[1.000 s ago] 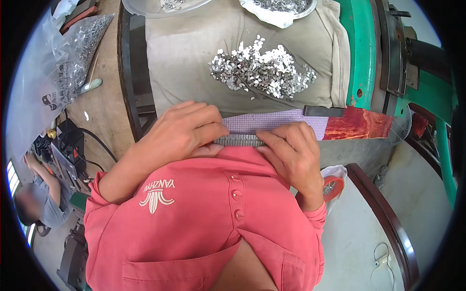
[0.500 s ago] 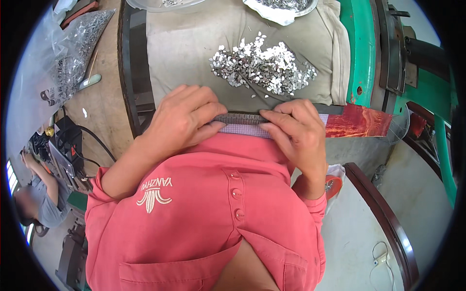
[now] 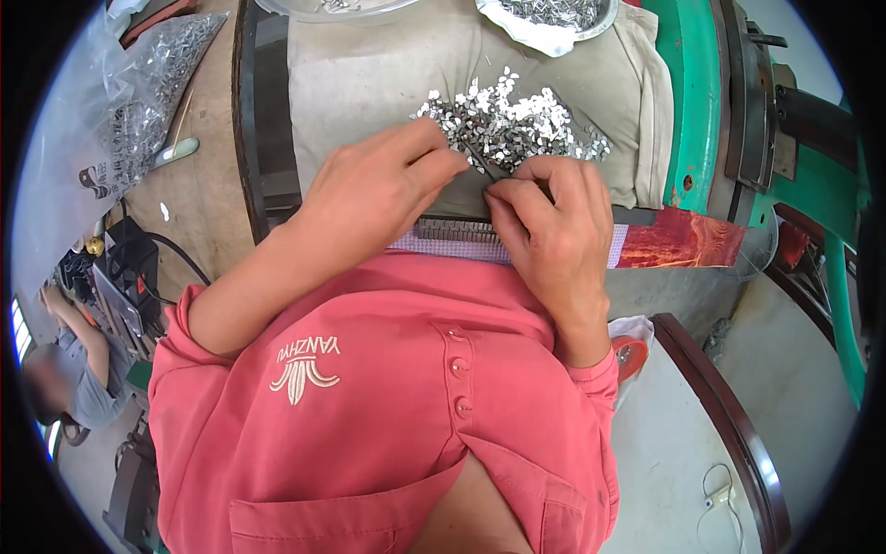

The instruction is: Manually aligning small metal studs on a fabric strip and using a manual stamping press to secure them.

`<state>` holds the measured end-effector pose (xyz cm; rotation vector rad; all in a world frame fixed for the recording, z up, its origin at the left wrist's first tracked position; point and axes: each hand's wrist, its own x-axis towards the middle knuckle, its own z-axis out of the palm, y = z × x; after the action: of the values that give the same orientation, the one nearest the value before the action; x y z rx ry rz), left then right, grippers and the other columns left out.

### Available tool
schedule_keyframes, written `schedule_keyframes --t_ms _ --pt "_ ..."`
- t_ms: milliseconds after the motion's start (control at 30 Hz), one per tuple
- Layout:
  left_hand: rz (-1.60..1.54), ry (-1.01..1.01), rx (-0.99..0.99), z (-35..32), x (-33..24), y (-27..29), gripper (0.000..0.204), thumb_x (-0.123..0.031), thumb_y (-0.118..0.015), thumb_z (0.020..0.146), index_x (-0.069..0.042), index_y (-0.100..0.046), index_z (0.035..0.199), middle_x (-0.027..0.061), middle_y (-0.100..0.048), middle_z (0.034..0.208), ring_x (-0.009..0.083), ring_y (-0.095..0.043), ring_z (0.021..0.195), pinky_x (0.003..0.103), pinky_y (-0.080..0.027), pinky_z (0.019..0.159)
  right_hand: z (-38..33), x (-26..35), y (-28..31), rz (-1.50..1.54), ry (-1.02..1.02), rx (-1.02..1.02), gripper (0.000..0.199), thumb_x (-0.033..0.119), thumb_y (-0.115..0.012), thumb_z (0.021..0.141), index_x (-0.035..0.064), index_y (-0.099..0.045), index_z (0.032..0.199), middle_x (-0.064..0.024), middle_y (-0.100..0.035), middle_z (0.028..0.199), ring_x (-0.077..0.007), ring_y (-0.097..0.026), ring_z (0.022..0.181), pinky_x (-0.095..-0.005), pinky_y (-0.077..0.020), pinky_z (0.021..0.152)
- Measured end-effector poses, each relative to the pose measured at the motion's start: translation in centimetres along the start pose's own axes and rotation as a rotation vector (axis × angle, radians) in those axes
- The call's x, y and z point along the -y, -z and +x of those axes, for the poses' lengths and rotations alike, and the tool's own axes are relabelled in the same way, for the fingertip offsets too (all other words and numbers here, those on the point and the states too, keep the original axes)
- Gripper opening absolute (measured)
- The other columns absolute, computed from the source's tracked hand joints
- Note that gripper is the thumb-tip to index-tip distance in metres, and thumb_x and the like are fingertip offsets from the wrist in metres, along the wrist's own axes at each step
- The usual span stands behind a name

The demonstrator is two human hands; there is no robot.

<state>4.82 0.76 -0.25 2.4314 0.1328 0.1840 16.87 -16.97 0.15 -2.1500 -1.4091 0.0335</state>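
Note:
Small flat metal pieces (image 3: 498, 115), white-shiny and dark grey, lie heaped on a grey-green cloth (image 3: 355, 74). My left hand (image 3: 374, 185) is at the heap's near left edge, thumb and fingers pinched together; what is between them is hidden. Nearer the cloth's front, my right hand (image 3: 554, 217) has thumb and forefinger closed at the lower end of a thin dark stick-like thing (image 3: 477, 159) that reaches into the heap. Below the hands, a grey ridged strip (image 3: 454, 229), looking like a row of small metal pieces, lies along the front edge on purple checked material (image 3: 406, 242).
A metal bowl (image 3: 607, 20) with small metal parts and a clear plastic tub (image 3: 383, 11) stand at the back. Green machinery (image 3: 692, 102) borders the right. On the left are a bag of metal parts (image 3: 152, 97) and a black cable (image 3: 180, 254). Another person (image 3: 92, 369) sits far left.
Both hands have left the ends of the ridged strip. My left hand moved forward and right to the heap; my right hand moved slightly forward to the dark stick-like thing.

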Motion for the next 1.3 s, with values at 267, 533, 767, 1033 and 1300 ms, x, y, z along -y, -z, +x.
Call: schedule_keyframes --t_ms 267,533,767,1033,1300 --pt "0.056 -0.053 0.041 1.0 0.4 -0.4 0.017 -0.006 -0.072 0.08 -0.007 -0.067 0.096 0.0062 -0.059 0.087 0.0277 -0.062 0.072 0.038 -0.05 0.061 -1.9 -0.1 0.0 0.173 -0.018 -0.147 0.024 0.0 -0.08 0.063 0.0083 -0.07 0.083 -0.005 -0.063 0.098 -0.0263 -0.059 0.089 -0.037 -0.0478 0.074" --pt "0.004 -0.055 0.023 -1.3 0.2 0.7 0.021 -0.002 -0.074 0.076 -0.006 -0.068 0.095 0.0069 -0.059 0.088 0.0261 -0.062 0.073 0.036 -0.05 0.062 -2.2 0.9 -1.6 0.215 0.07 -0.134 0.024 0.006 -0.082 0.064 0.0094 -0.072 0.086 -0.0016 -0.064 0.1 -0.0245 -0.059 0.092 -0.0376 -0.0459 0.077" --pt "-0.148 0.126 -0.022 -2.4 0.4 0.8 0.019 0.001 -0.072 0.08 -0.004 -0.069 0.098 0.0076 -0.061 0.092 0.0248 -0.064 0.075 0.033 -0.051 0.064 -1.3 -0.1 -0.9 0.179 0.04 -0.048 0.022 0.01 -0.083 0.067 0.0128 -0.075 0.088 -0.0005 -0.064 0.101 -0.0258 -0.057 0.097 -0.038 -0.0425 0.083" --pt "-0.022 0.003 -0.036 -1.4 0.0 -0.1 0.017 -0.003 -0.076 0.075 -0.006 -0.069 0.09 0.0052 -0.061 0.09 0.0244 -0.063 0.076 0.035 -0.051 0.063 0.9 -1.0 -1.5 0.117 0.075 -0.051 0.02 0.009 -0.08 0.069 0.0131 -0.073 0.087 0.0 -0.062 0.097 -0.0256 -0.057 0.095 -0.0389 -0.0422 0.082" --pt "0.016 -0.027 -0.076 -1.7 0.1 0.0 0.018 -0.004 -0.077 0.07 -0.007 -0.066 0.084 0.0045 -0.059 0.087 0.025 -0.062 0.075 0.037 -0.051 0.061 1.9 -0.2 -2.3 0.101 0.1 -0.026 0.016 0.011 -0.079 0.07 0.0129 -0.071 0.084 0.0007 -0.06 0.095 -0.0248 -0.056 0.095 -0.0391 -0.0422 0.082"
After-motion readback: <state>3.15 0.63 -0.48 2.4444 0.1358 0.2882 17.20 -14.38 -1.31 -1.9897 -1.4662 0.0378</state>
